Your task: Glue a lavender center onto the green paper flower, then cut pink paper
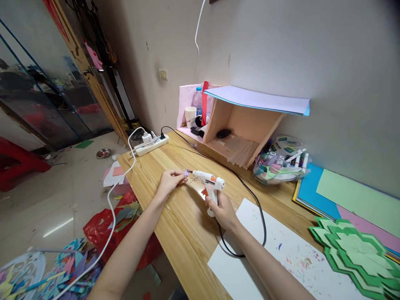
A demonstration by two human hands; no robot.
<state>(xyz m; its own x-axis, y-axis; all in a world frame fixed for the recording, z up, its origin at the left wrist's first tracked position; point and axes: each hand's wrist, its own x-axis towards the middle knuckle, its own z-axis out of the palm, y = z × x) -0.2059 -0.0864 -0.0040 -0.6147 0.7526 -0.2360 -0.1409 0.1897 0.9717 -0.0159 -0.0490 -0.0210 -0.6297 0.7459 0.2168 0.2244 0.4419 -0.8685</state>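
Note:
My right hand (223,208) is wrapped round the handle of a white hot glue gun (208,180), whose nozzle points left. A small purple paper piece (186,172) is pinched in the fingers of my left hand (171,180), right at the nozzle tip. Whether the nozzle touches the paper I cannot tell. From the gun's handle a black cord (250,189) loops over the table and runs back to a white power strip (153,145). Beneath my right forearm lies a white sheet (278,258) with coloured marks.
Behind the gun stands an open box (240,125) holding clear glue sticks. A plastic tub of markers (271,168), coloured paper sheets (356,200) and green paper cut-outs (353,246) lie right. Below the table's left edge is a red bag (103,227) of scraps.

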